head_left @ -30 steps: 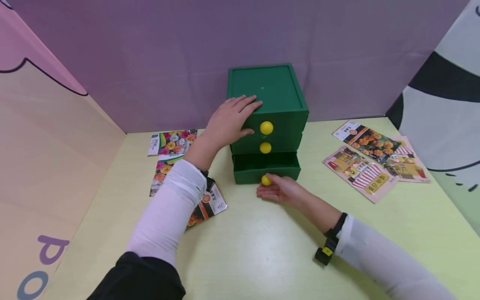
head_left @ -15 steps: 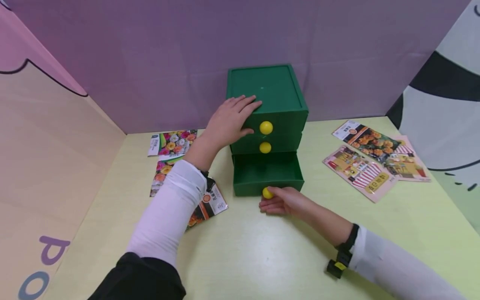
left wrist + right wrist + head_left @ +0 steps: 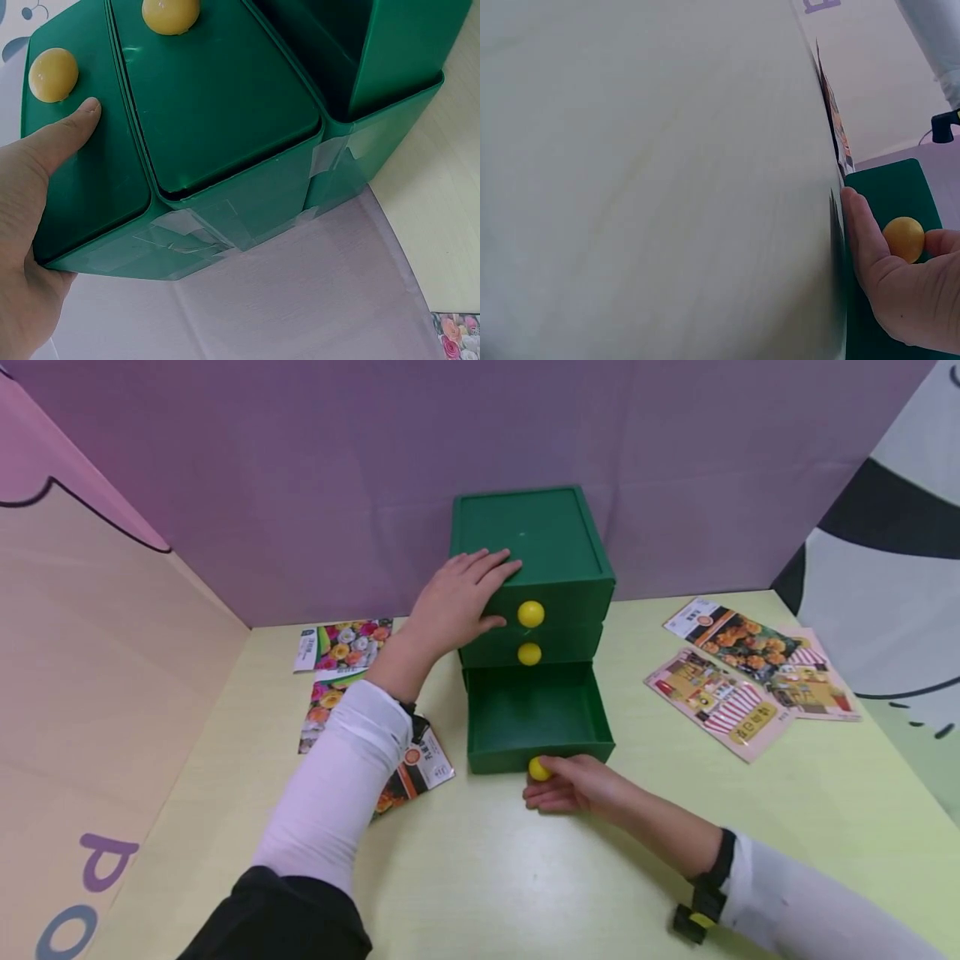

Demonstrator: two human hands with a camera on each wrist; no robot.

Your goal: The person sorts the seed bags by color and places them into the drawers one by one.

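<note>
Both hands are bare: the left hand (image 3: 453,602) and right hand (image 3: 573,783). White sleeves reach each wrist, a black strap with a small black-and-yellow device behind each hand. A dark garment covers the left upper arm.

My left hand (image 3: 30,225) lies flat against the side and front of the green drawer chest (image 3: 225,150), thumb (image 3: 71,127) stretched across the front of one drawer, just below its yellow knob (image 3: 53,74) without touching it. A second yellow knob (image 3: 171,15) sits on the next drawer front, cut off by the top edge. Clear tape (image 3: 187,232) patches the chest's corners. The third drawer (image 3: 375,52) stands pulled out. The pale counter (image 3: 450,225) shows at right, with a flowered packet (image 3: 457,337) in the lower corner
</note>
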